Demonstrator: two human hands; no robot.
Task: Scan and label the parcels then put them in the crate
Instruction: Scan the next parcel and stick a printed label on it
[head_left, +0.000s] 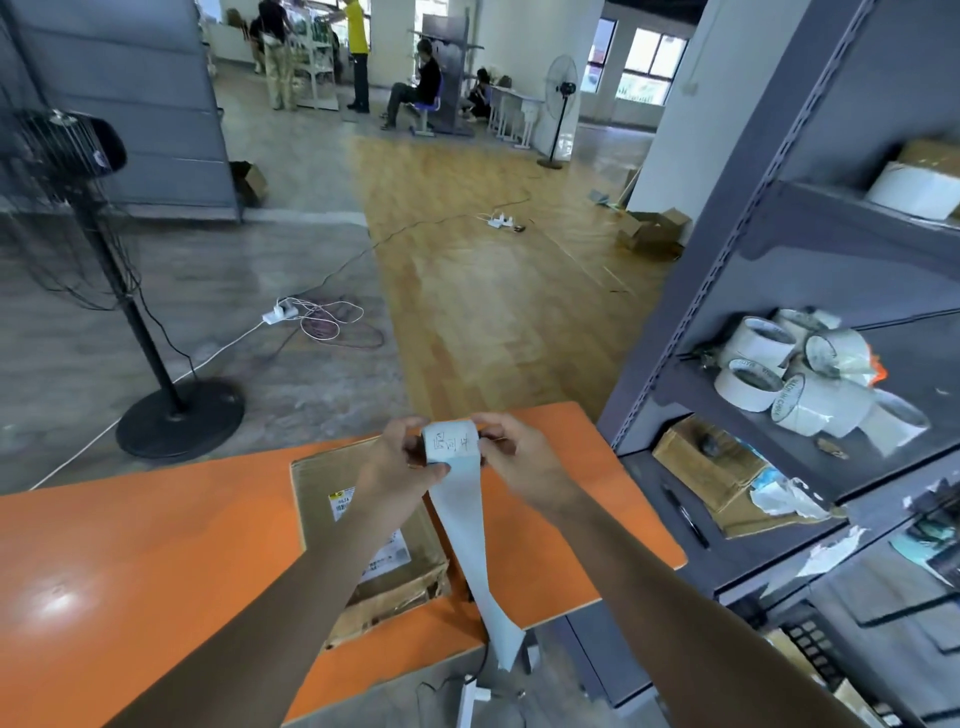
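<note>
Orange counter (130, 545) in front. Left, on the grey floor, a black pedestal fan (182, 421); beyond it, a white power strip (278, 313) amid tangled cables. Right, a grey shelving rack (727, 291) stacked with white tape rolls (756, 345), black pen (685, 514) below.

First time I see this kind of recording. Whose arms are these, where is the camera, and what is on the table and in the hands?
There is no machine: a person wears a wide-angle camera on the head, so this one picture looks forward and down at their own arms. The left hand and the right hand both grip a small white roll of labels with handwriting on it; a long strip of paper hangs from it past the table edge. Below the hands a flat cardboard parcel with printed stickers lies on the orange table. At the right stands a grey shelf unit with white tape rolls; at the left, a black floor fan.
</note>
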